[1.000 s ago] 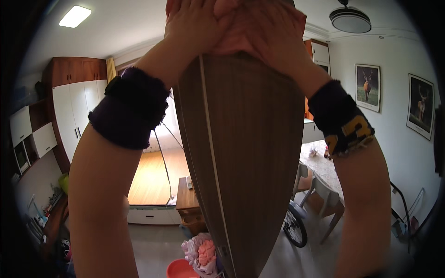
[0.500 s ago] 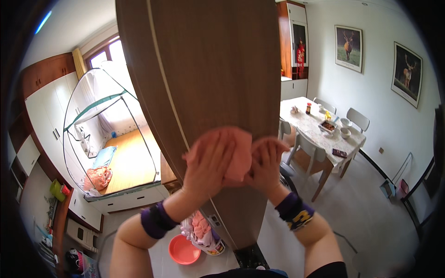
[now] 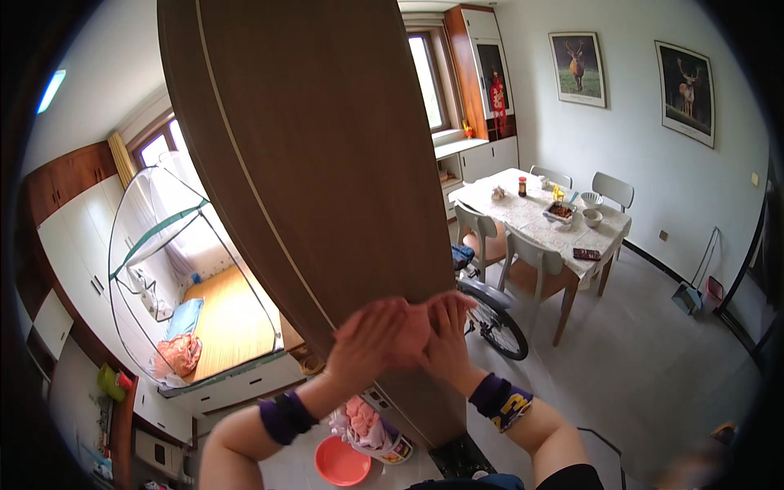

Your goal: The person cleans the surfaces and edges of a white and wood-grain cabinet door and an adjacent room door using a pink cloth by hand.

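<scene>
A pink cloth [image 3: 411, 333] is spread against a tall dark brown wooden panel [image 3: 318, 163], low on its face. My left hand [image 3: 366, 347] lies over the cloth's left part, fingers long and close together, holding it to the wood. Beside it, my right hand [image 3: 446, 347] grips the right part of the cloth, which shows around the fingertips. Both palms are hidden, and the left fingers are a little smeared by motion. Each wrist wears a purple band.
Below the hands stand a bucket of pink laundry [image 3: 380, 437] and a red basin [image 3: 342, 460]. At right are a bicycle wheel [image 3: 500, 331], chairs [image 3: 535, 260] and a laid table [image 3: 523, 216]. A netted bed [image 3: 233, 327] is at left. Something blurred shows at lower right.
Both hands have slid down the panel with the cloth. The view has turned right, so the bicycle wheel shows more and a blurred shape has appeared at lower right.
</scene>
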A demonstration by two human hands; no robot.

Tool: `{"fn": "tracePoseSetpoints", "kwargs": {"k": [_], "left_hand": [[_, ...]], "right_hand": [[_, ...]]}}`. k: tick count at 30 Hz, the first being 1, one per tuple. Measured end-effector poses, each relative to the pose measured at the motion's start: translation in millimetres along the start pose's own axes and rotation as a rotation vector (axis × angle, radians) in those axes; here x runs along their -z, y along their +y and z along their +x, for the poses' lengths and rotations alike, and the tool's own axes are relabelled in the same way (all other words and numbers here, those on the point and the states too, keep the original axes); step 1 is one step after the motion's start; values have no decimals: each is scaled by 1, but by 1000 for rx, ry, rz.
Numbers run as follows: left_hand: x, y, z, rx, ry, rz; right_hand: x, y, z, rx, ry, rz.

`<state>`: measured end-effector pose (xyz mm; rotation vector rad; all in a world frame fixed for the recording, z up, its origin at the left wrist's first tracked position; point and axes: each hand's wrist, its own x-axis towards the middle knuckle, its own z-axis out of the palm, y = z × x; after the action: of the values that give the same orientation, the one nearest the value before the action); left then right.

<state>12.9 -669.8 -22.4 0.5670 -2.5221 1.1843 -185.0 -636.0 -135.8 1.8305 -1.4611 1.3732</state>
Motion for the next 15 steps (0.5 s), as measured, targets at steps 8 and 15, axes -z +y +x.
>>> {"fn": "tracePoseSetpoints", "kwargs": {"k": [8,15], "left_hand": [[126,-150,118,18,326,-24],[203,-246,178,11,617,170]], "right_hand": [[104,-15,244,309,232,-233],[157,-47,392,555,473,-220]]}}
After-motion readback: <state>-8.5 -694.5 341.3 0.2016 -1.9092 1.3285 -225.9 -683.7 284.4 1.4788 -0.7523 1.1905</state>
